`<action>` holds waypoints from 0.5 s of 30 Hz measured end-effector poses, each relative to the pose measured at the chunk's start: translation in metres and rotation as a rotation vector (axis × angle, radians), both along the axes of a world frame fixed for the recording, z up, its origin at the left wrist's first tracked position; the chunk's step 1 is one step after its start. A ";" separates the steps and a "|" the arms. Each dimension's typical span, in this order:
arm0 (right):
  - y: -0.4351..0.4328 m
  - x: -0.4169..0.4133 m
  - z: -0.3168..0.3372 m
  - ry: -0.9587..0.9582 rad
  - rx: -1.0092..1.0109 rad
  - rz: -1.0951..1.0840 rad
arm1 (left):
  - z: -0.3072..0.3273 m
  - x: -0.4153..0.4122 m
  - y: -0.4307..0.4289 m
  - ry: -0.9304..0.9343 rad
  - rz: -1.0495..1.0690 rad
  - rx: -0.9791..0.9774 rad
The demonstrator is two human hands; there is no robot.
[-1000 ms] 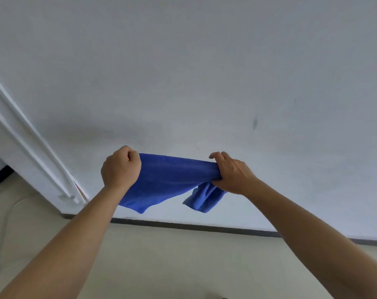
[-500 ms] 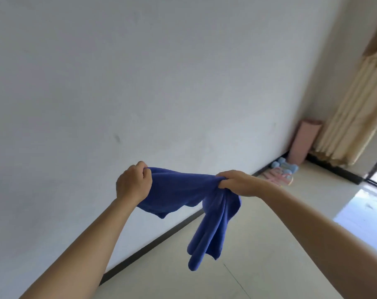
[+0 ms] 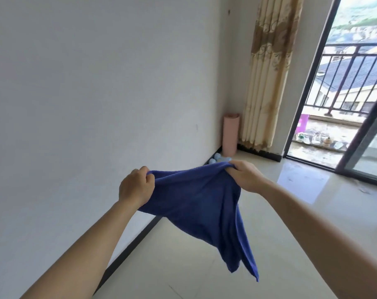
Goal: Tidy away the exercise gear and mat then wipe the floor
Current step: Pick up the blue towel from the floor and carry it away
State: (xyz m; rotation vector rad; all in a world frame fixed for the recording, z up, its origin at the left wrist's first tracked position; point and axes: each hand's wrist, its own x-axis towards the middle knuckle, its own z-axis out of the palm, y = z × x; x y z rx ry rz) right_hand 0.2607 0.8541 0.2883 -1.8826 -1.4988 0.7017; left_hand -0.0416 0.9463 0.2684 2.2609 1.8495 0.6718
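Blue cloth [image 3: 202, 203] held up in the air over floor [image 3: 291, 244], top edge stretched between both hands. Left hand [image 3: 136, 186] grips left corner, right hand [image 3: 244, 175] pinches right corner. Rolled pink mat [image 3: 230, 134] upright in far corner, blue dumbbells [image 3: 215, 158] beside it.

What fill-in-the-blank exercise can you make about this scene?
1. The left hand and right hand grip a ____ cloth.
2. The upright rolled mat beside the curtain is ____.
3. The cloth's loose end hangs nearer the ____ hand.
Missing words: blue; pink; right.
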 end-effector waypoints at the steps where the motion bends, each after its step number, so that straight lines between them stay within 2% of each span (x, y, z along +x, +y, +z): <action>1: 0.007 0.016 0.003 0.009 0.029 -0.029 | -0.002 0.018 0.008 0.030 -0.043 -0.035; 7: 0.074 0.087 -0.001 0.134 0.129 -0.167 | -0.014 0.107 0.077 0.047 -0.157 -0.162; 10: 0.124 0.122 -0.006 0.192 0.115 -0.185 | -0.030 0.163 0.134 0.028 -0.271 -0.236; 12: 0.163 0.149 -0.005 0.181 0.075 -0.180 | -0.035 0.209 0.174 -0.080 -0.383 -0.276; 15: 0.222 0.191 0.014 0.164 0.071 -0.193 | -0.019 0.280 0.226 -0.345 -0.550 -0.366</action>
